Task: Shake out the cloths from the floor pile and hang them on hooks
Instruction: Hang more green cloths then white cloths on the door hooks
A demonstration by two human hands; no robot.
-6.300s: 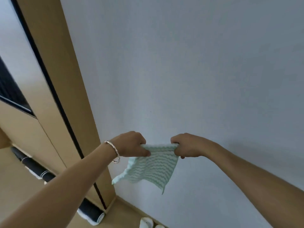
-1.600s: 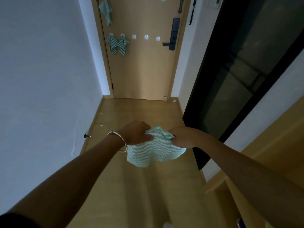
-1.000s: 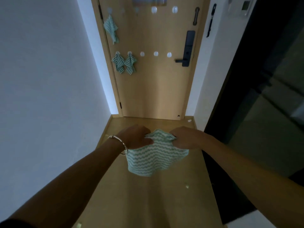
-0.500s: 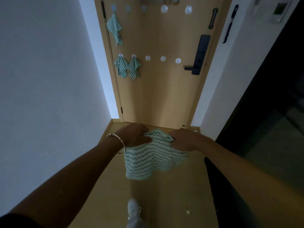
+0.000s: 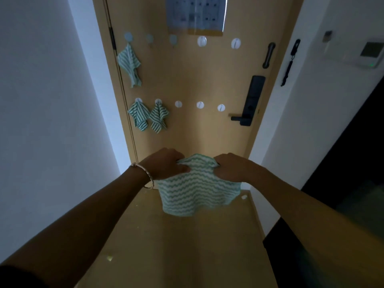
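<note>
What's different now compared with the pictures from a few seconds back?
The person turned away from the blank wall and walked up the hallway, so the door is now much nearer. Nothing was taken hold of or let go: the left hand and right hand grip the top edge of the striped cloth as before. The three hanging cloths stay on their hooks, unchanged.

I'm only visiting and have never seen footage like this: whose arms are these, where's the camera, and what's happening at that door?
No machine here: a person wears a camera on the head, looking forward and down, so you see their own arms. The left hand and right hand each grip the top edge of a green striped cloth above the wooden floor. Ahead is a door with round hooks; an upper cloth and two lower cloths already hang there. Several hooks are free.
</note>
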